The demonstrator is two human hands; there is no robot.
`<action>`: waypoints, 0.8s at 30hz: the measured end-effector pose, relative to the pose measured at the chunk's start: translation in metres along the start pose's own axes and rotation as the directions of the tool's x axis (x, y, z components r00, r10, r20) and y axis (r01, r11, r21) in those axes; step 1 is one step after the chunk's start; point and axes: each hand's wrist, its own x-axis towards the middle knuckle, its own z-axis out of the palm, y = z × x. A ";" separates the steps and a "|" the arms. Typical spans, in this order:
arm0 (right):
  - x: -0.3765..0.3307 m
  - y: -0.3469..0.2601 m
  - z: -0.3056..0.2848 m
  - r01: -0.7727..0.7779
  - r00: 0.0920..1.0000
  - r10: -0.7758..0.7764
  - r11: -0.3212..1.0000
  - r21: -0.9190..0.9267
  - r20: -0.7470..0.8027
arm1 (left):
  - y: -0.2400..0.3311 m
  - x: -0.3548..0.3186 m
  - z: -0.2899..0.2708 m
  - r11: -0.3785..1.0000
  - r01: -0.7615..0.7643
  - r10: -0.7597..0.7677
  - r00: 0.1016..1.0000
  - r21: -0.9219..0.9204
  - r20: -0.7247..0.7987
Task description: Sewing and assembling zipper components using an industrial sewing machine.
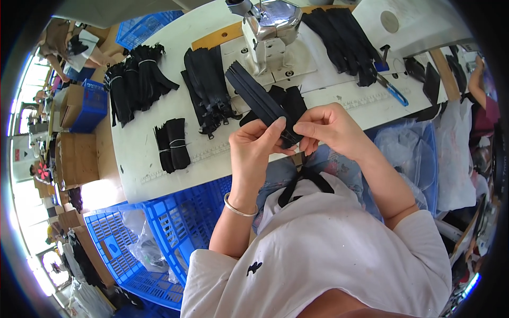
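Note:
A stack of black zippers [255,94] is held up over the front edge of the sewing table, slanting away to the far left. My left hand [257,139] is closed around its near end, thumb on top. At the same end, my right hand [327,128] pinches with thumb and forefinger; what lies between those fingertips is too small to make out. Just beyond my hands, more black strips [294,100] rest on the table, partly hidden by the stack. To the left lies a loose zipper bundle [207,85] with its pulls toward me.
The sewing machine [270,40] stands at the back of the white table [154,180]. Tied black bundles [139,79] and a smaller pair [172,144] lie left. Black strips [342,45] and blue-handled snips [393,90] lie right. A blue crate [154,238] sits below, left.

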 end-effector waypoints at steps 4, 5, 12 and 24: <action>0.002 0.001 0.000 0.028 0.999 -0.029 0.999 -0.032 -0.014 | 0.001 0.000 0.004 0.997 -0.030 0.031 0.999 0.067 -0.018; 0.002 0.001 0.000 0.028 1.000 -0.029 0.999 -0.022 -0.013 | 0.002 0.000 0.006 0.997 -0.042 0.044 0.999 0.064 -0.030; 0.002 -0.004 0.003 0.062 0.998 -0.063 0.998 -0.023 -0.028 | 0.003 0.001 0.008 0.980 -0.120 0.131 0.990 0.158 -0.056; -0.013 -0.026 0.024 0.265 0.939 -0.284 0.957 -0.121 -0.195 | 0.054 0.033 0.009 0.957 -0.280 0.279 0.960 0.075 0.022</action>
